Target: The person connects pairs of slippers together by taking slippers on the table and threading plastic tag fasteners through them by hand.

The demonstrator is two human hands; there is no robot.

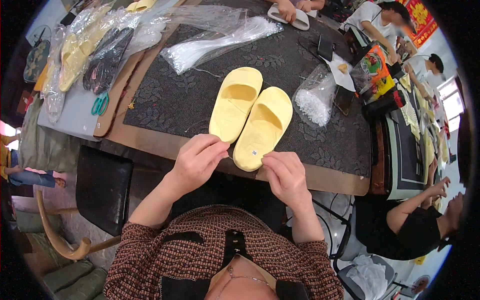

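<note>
Two pale yellow slippers lie side by side on the dark patterned mat (200, 90), the left slipper (235, 102) and the right slipper (264, 127), heels toward me. A small white sticker sits on the right slipper's heel. My left hand (199, 161) hovers just below the left slipper's heel, fingers pinched together on something tiny that I cannot make out. My right hand (285, 176) is at the right slipper's heel, fingertips curled and pinched close to the sticker.
A clear bag of small white bits (315, 100) lies right of the slippers, a bundle of clear plastic bags (215, 42) behind them. Bagged slippers (87, 52) and green scissors (100, 104) sit at the far left. Other people work at the right and far side. A black chair (100, 187) stands lower left.
</note>
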